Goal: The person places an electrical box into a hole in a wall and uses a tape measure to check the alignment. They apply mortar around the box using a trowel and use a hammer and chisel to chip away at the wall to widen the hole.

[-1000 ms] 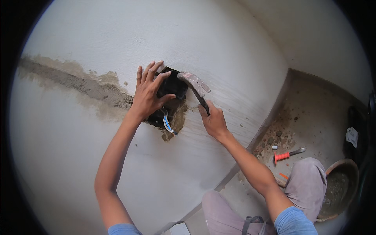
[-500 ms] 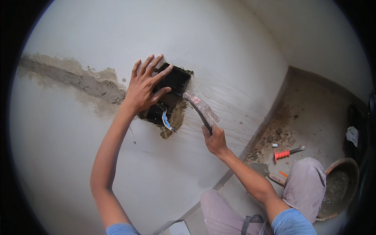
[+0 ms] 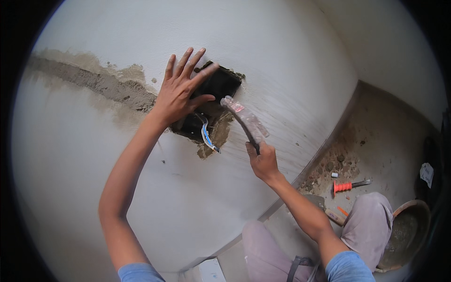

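Observation:
My left hand [image 3: 181, 89] lies spread against the wall, its fingers apart across the left edge of a black wall box [image 3: 224, 85]. My right hand [image 3: 264, 160] is closed round the dark lower end of a long, narrow, mortar-smeared tool [image 3: 246, 117] with a reddish patch. Its kind is not clear; its tip meets the lower edge of the upper box. Below sits a second dark opening [image 3: 187, 128], from which blue and white wires [image 3: 206, 136] hang out. Damp mortar [image 3: 221, 134] rings the openings.
A rough mortar-filled channel [image 3: 103, 83] runs left across the white wall. On the floor at right lie rubble [image 3: 330, 166], a chisel with an orange grip [image 3: 343, 187] and a small white cylinder [image 3: 334, 175]. A mortar-stained basin [image 3: 413, 230] stands beside my knee.
The view has shifted, so the wall openings appear higher and further right. The tool's tip has moved left onto the box's lower edge. My left hand stays spread at the box.

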Motion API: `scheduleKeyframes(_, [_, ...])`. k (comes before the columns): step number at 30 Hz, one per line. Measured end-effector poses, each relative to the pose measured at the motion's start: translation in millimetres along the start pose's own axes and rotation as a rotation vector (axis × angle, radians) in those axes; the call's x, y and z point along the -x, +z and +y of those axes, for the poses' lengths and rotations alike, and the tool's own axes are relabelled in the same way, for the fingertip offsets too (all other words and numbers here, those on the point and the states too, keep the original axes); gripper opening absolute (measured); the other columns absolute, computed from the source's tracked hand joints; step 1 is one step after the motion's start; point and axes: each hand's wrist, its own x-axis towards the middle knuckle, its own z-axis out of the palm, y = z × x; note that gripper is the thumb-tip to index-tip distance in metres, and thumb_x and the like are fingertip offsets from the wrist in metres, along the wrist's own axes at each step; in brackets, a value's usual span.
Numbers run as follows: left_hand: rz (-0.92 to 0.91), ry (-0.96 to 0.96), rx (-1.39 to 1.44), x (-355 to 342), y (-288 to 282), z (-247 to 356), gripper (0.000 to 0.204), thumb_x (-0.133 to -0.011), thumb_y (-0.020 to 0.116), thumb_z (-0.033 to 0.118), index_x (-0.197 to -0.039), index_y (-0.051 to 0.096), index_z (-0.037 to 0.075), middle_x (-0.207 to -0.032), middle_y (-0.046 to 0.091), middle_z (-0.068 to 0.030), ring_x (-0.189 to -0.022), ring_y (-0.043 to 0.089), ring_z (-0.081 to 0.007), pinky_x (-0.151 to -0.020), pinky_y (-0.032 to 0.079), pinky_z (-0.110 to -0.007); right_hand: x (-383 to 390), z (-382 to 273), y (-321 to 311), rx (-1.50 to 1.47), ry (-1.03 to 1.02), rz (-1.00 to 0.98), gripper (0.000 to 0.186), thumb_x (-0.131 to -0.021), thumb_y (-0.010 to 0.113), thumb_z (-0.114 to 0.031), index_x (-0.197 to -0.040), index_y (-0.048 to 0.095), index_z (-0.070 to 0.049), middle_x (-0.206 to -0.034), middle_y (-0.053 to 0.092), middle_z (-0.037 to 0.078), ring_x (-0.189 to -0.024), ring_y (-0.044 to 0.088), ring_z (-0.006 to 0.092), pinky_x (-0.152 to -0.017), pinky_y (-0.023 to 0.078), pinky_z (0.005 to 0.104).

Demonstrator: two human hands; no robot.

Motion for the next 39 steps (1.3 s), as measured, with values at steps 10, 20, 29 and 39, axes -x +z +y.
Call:
scheduleKeyframes(10, [0.146, -0.168, 0.074, 8, 7, 4, 0.101, -0.071, 0.066, 0.063, -0.152, 0.019, 0.024, -0.157, 0.017, -0.0072, -0.146, 0.011, -0.0279, -0.117, 0.005, -0.055, -66, -21, -11, 0.161, -0.200, -0.051, 0.022, -0.092, 0.060, -0.023, -0.094, 0.052, -0.003, -0.068, 0.059, 0.022, -0.066, 0.059, 0.0438, -0.056, 0.045, 0.0474])
scheduleKeyframes(20, [0.147, -0.167, 0.056, 12, 11, 1, 0.099, -0.068, 0.069, 0.061, -0.150, 0.023, 0.029, -0.157, 0.018, -0.0059, -0.146, 0.012, -0.0275, -0.118, 0.004, -0.055, -67, -15, -6, 0.169, -0.172, -0.017, 0.023, -0.093, 0.060, -0.025, -0.099, 0.054, -0.003, -0.066, 0.059, 0.023, -0.064, 0.059, 0.0441, -0.054, 0.043, 0.0462])
scheduleKeyframes(29, [0.043, -0.050, -0.062, 9, 8, 1, 0.070, -0.078, 0.055, 0.062, -0.143, 0.033, 0.046, -0.158, 0.017, 0.0013, -0.147, 0.007, -0.0228, -0.117, -0.001, -0.059, -56, -6, -21, 0.062, -0.162, 0.139, 0.021, -0.092, 0.061, -0.015, -0.102, 0.057, 0.003, -0.059, 0.055, 0.016, -0.048, 0.054, 0.0281, -0.049, 0.041, 0.0365])
scheduleKeyframes(39, [-0.005, -0.082, -0.079, 3, 5, 7, 0.069, -0.079, 0.052, 0.062, -0.143, 0.034, 0.045, -0.158, 0.014, -0.0008, -0.147, 0.006, -0.0242, -0.117, -0.002, -0.057, -58, 18, -22, 0.089, -0.193, 0.124, 0.018, -0.093, 0.060, -0.015, -0.099, 0.055, 0.001, -0.064, 0.058, 0.020, -0.054, 0.058, 0.0382, -0.050, 0.043, 0.0408])
